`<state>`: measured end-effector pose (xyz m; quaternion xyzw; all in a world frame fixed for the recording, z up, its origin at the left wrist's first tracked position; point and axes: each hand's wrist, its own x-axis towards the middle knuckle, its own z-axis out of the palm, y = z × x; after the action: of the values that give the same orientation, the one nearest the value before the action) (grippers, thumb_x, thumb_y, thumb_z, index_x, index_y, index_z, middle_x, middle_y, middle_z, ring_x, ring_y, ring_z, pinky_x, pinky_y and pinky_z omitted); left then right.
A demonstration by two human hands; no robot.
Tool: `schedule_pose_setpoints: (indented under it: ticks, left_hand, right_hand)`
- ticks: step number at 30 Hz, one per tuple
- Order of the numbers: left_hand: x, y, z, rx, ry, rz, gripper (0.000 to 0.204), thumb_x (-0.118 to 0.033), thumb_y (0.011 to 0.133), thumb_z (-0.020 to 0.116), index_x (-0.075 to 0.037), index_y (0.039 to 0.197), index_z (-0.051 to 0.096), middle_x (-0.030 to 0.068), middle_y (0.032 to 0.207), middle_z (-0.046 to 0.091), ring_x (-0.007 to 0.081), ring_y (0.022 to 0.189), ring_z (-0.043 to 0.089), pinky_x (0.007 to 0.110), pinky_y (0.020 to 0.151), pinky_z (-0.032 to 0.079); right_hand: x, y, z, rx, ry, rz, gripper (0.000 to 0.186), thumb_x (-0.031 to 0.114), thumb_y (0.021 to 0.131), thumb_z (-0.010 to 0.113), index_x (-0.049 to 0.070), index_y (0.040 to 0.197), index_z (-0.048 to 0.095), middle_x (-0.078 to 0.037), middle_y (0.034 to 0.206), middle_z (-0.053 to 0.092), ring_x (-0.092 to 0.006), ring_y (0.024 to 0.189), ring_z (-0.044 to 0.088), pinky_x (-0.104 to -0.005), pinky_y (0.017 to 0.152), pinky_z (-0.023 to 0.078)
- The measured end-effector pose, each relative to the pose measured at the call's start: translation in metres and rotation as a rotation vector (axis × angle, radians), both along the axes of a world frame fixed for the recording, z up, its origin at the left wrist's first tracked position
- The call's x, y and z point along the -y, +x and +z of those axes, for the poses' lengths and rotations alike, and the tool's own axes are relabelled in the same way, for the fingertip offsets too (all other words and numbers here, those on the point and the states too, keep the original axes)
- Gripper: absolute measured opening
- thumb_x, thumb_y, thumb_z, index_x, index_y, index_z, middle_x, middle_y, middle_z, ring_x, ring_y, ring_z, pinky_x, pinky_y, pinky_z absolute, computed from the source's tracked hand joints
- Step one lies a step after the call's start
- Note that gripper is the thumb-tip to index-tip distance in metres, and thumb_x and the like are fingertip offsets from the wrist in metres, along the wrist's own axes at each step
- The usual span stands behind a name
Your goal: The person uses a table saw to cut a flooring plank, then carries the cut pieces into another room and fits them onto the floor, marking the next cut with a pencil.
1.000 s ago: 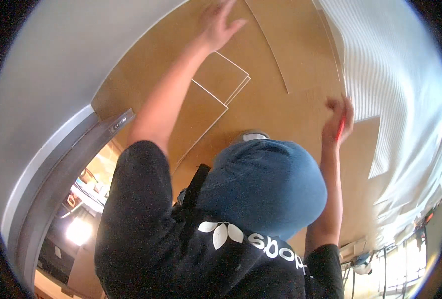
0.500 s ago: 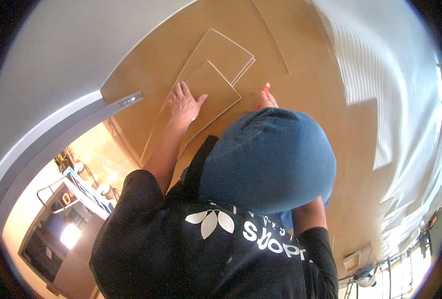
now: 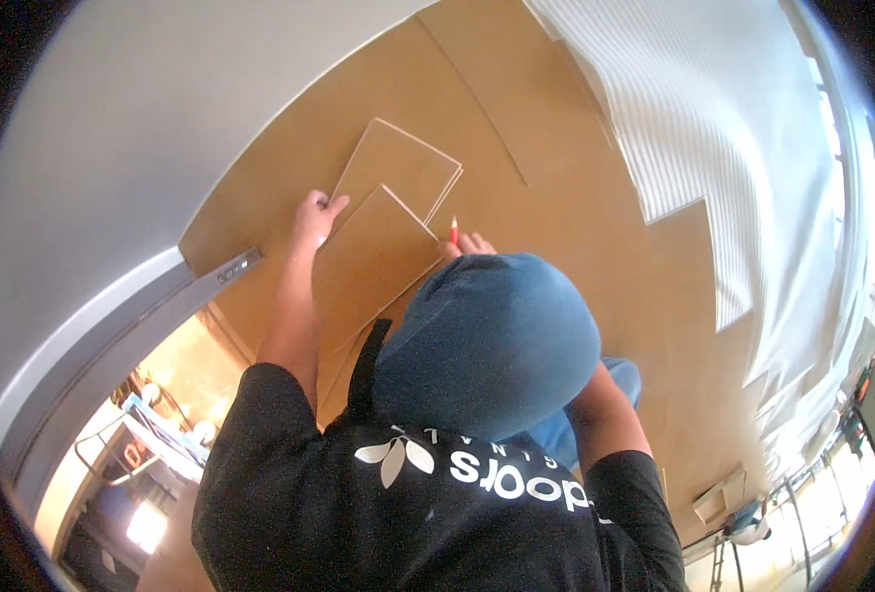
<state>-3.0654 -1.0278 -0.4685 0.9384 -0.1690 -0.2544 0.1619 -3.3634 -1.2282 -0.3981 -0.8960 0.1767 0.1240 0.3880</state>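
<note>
Two flat brown board pieces with pale cut edges lie overlapping on the brown floor covering: a near piece [image 3: 376, 261] partly over a far piece [image 3: 398, 158]. My left hand [image 3: 314, 219] is closed at their left edges, thumb on top and fingers curled; which piece it grips is hard to tell. In my right hand [image 3: 473, 244] is a red pencil [image 3: 454, 233], its pale tip pointing away from me, close to the right corner of the near piece. My blue-clad knee [image 3: 487, 335] hides part of the right hand and forearm.
A grey wall [image 3: 161, 118] rises on the left, ending at a metal door frame [image 3: 225, 274]. Beyond it are a blue and white ladder-like object [image 3: 161, 429] and cables. White ribbed sheeting [image 3: 674, 148] covers the right side. A small piece [image 3: 722, 496] lies at lower right.
My left hand has gone from lying spread on the near piece to closing at the boards' left edge. The right hand has brought the pencil close to the near piece's corner. The view has shifted.
</note>
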Motion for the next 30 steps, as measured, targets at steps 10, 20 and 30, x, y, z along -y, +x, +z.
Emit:
schedule_pose_setpoints:
  ticks: [10, 20, 30]
  left_hand:
    - [0.003, 0.034, 0.067, 0.034, -0.248, 0.002, 0.038, -0.035, 0.106, 0.054, 0.001, 0.110, 0.065, 0.0152, 0.097, 0.069, 0.0243, 0.088, 0.061, 0.038, 0.085, 0.049]
    - [0.086, 0.038, 0.267, 0.466, -0.395, -0.003, 0.046, -0.040, 0.107, 0.050, 0.005, 0.102, 0.061, 0.0107, 0.093, 0.065, 0.0225, 0.085, 0.056, 0.038, 0.081, 0.048]
    - [0.221, -0.116, 0.579, 0.579, -1.171, -0.014, 0.054, -0.042, 0.103, 0.058, 0.004, 0.131, 0.060, 0.0156, 0.131, 0.064, 0.0250, 0.116, 0.060, 0.037, 0.099, 0.048]
  right_hand:
    - [0.022, -0.043, -0.042, 0.055, 0.027, -0.050, 0.056, 0.034, 0.101, 0.049, 0.011, 0.151, 0.041, -0.015, 0.143, 0.053, -0.0367, 0.133, 0.049, -0.0446, 0.112, 0.041]
    - [0.047, -0.157, 0.052, 0.264, -0.002, -0.701, 0.051, 0.016, 0.081, 0.078, 0.010, 0.127, 0.057, -0.016, 0.136, 0.057, -0.0374, 0.128, 0.051, -0.0459, 0.107, 0.044]
    - [0.030, -0.329, 0.080, 0.702, -0.054, -1.267, 0.048, 0.004, 0.086, 0.077, 0.005, 0.129, 0.054, -0.013, 0.123, 0.060, -0.0268, 0.110, 0.059, -0.0379, 0.097, 0.049]
